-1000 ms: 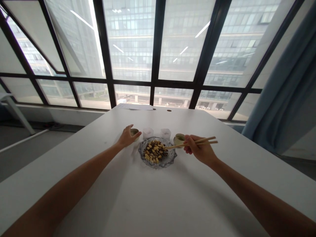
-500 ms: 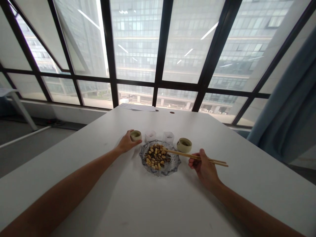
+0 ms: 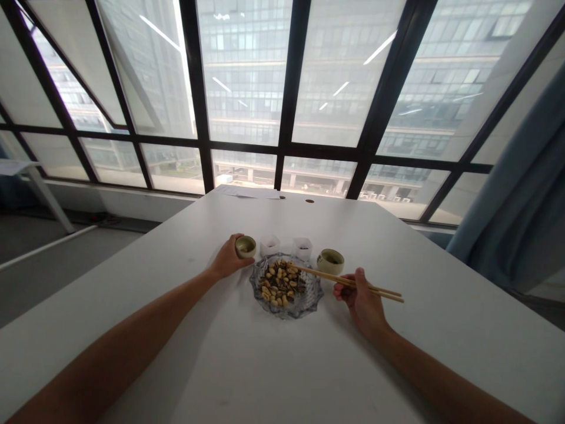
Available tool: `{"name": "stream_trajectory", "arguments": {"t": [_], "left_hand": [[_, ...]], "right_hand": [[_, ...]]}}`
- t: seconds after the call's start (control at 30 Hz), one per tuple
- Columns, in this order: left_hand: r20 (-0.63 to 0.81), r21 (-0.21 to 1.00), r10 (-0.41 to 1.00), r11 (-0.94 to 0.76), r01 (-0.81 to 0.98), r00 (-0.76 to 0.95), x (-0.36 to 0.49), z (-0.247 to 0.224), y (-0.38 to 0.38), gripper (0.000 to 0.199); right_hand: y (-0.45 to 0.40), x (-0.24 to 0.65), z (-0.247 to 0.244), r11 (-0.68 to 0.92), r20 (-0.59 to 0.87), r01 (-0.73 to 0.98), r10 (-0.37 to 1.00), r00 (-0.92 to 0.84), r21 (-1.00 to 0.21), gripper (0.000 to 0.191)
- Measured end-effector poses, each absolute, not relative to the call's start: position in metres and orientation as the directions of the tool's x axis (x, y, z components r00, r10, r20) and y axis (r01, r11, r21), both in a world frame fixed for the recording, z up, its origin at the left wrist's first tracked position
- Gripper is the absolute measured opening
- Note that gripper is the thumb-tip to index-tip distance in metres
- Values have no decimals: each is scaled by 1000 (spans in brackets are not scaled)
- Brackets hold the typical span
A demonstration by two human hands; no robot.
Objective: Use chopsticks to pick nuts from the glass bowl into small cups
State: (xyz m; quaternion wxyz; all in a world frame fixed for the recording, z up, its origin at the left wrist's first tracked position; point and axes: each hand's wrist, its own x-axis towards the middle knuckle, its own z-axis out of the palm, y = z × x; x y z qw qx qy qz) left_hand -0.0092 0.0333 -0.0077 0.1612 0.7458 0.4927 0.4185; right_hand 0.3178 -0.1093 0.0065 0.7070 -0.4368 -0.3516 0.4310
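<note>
A small greenish cup [image 3: 245, 247] is in the grasp of my left hand [image 3: 228, 259], at the left rear of a scalloped glass plate [image 3: 314, 291]. My right hand [image 3: 364, 299] grips a pair of wooden chopsticks [image 3: 326, 275], whose tips reach over the plate to the heap of nuts and seeds [image 3: 278, 285]. The heap looks like peanuts in shells mixed with dark sunflower seeds. Whether the tips pinch a piece is too small to tell. A second greenish cup [image 3: 331, 261] stands just behind the chopsticks, right of the plate.
Behind the plate stand two small translucent white cups, one on the left [image 3: 269, 244] and one on the right [image 3: 302, 247], with small bits in the right one. Papers [image 3: 247, 192] lie at the white table's [image 3: 282, 377] far edge. A blue curtain [image 3: 507, 206] hangs at the right.
The cup in my left hand now tilts a little more towards me, its inside showing more. The chopsticks stay over the heap, with my right hand nearly still. The view has shifted slightly.
</note>
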Motion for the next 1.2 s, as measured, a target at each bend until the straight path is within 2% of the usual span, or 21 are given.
{"name": "stream_trajectory", "arguments": {"t": [0.13,0.3,0.6,0.7,0.83,0.93,1.03,1.1,1.2], "left_hand": [[585,536,776,-588,605,236,-8,-8,32,72],[655,430,686,-682,591,315,-7,-10,31,69],[673,393,662,-697,600,328,-4,-10,31,69],[631,425,722,-626,653,282,-2,-9,30,72],[517,526,849,-413,744,106,-2,-6,31,77],[416,602,909,-271,751,-5,-4,-4,34,78],[350,624,936,-201,755,-40,-6,-3,36,79],[339,611,940,-195,767,-31,-7,-1,36,82],[413,531,911,-253,809,14,-6,6,37,84]], "right_hand": [[-110,316,5,300,188,-260,906,379,-918,51],[-110,317,3,322,206,-260,898,389,-910,57],[-113,317,6,324,210,-254,896,391,-911,57],[-114,317,7,318,206,-255,900,384,-913,57],[-113,317,7,317,206,-256,901,381,-913,57],[-112,317,5,324,213,-246,896,389,-913,58],[-112,317,3,346,249,-209,890,383,-915,58],[-115,317,3,383,316,-122,874,370,-916,56],[-124,317,4,488,507,138,820,266,-862,51]]}}
